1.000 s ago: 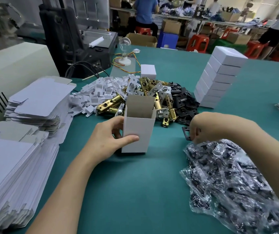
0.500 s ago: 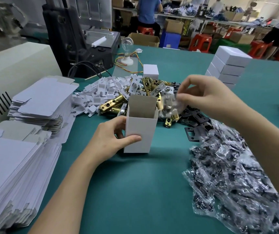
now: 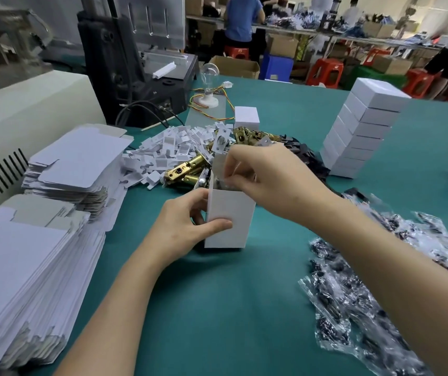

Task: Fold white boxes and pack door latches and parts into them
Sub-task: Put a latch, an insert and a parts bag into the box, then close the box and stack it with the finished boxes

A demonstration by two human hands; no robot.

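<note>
Centre frame, on green counter (image 3: 217,308): white box (image 3: 228,221) upright, top flaps open. Left hand (image 3: 182,229): grip wrapped round the box's left side, thumb across the front face, fingers behind the left edge. Right hand (image 3: 266,175): above the box mouth, grip pinching a small clear packet (image 3: 221,183) at the opening; packet contents too blurred to tell. Directly behind the box: heap of brass latches (image 3: 187,169), with white plastic pieces (image 3: 168,147) to its upper left and black plates (image 3: 307,156) to its right. Upper right: leaning stack of closed white boxes (image 3: 358,131). Single closed box (image 3: 246,115) behind the heap. Left edge: piles of flat box blanks (image 3: 27,267). Lower right: mound of bagged dark parts (image 3: 375,280) in clear film, partly under the right forearm.
</note>
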